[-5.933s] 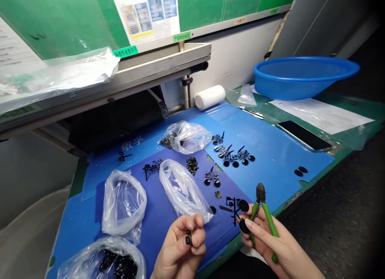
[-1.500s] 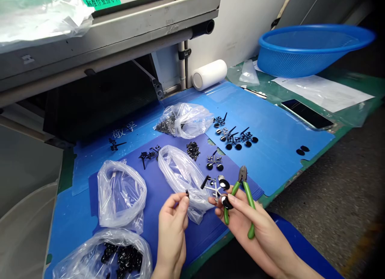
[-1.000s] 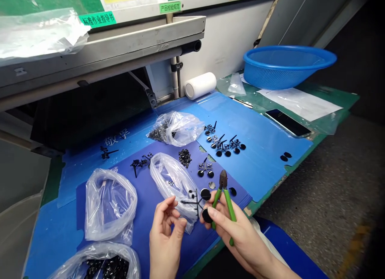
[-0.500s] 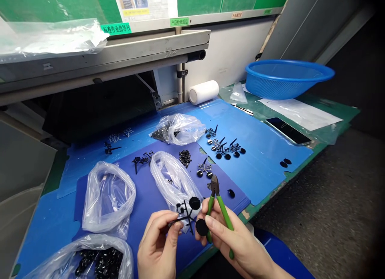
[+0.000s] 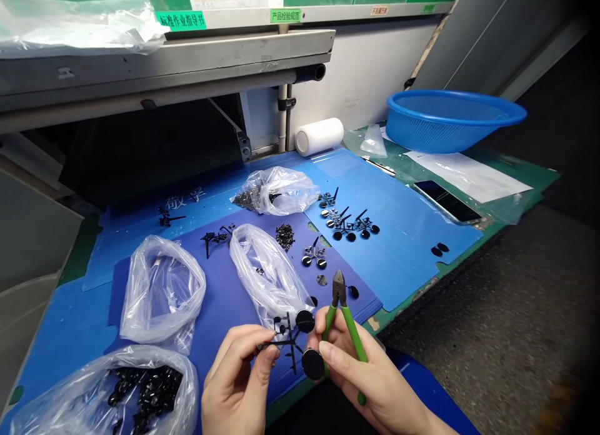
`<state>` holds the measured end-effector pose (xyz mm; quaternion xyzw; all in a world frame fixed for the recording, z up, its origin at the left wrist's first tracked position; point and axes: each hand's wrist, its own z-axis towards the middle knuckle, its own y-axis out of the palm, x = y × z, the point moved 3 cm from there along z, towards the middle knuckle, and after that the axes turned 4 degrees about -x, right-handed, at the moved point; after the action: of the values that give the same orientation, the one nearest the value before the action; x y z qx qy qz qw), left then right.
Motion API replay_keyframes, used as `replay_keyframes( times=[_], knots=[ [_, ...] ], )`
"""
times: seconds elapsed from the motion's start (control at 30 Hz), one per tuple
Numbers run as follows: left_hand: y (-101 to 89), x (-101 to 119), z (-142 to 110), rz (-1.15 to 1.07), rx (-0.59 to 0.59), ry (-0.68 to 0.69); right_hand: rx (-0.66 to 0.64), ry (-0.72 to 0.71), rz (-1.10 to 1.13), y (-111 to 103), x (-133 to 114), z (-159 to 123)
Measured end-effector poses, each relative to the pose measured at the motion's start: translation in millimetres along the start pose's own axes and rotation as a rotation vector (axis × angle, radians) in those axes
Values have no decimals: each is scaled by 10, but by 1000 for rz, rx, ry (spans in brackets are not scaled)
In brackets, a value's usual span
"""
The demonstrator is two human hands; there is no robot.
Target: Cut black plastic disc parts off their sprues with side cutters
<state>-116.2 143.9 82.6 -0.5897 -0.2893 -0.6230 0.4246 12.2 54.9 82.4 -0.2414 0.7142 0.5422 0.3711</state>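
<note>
My left hand (image 5: 239,379) pinches the stem of a black plastic sprue (image 5: 291,342), which has two round black discs at its right end and smaller parts along its branches. In my right hand (image 5: 375,372) rests a pair of green-handled diagonal cutters (image 5: 355,336), jaws upward and apart from the sprue. That hand's thumb and fingers also touch the lower disc (image 5: 312,364). Just behind the sprue lies an open clear plastic bag (image 5: 262,269) with a few small bits inside. Other sprues with discs (image 5: 314,254) lie beyond the cutters.
A bag of black parts (image 5: 147,391) sits at lower left, below another clear bag (image 5: 164,291). Further back are a small black pile (image 5: 285,236), a tied bag (image 5: 281,191) and a white roll (image 5: 319,137). A phone (image 5: 447,202) and blue basket (image 5: 454,125) stand right.
The view has tilted down slightly. The sprue has turned a little in my fingers, so its discs face me more fully. Both hands keep their hold.
</note>
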Motion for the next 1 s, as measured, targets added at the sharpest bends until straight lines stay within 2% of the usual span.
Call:
replay_keyframes(
  times=[0.2, 0.53, 0.73, 0.83, 0.9, 1.0],
  knots=[
    [-29, -7, 14, 87, -66, 75, 45, -10, -11, 19, -14, -26],
    [-56, 29, 48, 102, -89, 98, -37, 17, -1, 2, 40, -60],
    [-54, 83, 110, 90, -149, -1, -93, 38, -27, -24, 39, -64],
    [-8, 107, 181, 51, -246, -38, -117, 97, -52, -37, 74, -79],
    [30, 78, 211, -39, -290, -126, -102, 106, -23, -39, 87, -79],
    [47, 2, 188, -194, -151, -278, -2, 59, 39, -44, 80, -63]
  ],
)
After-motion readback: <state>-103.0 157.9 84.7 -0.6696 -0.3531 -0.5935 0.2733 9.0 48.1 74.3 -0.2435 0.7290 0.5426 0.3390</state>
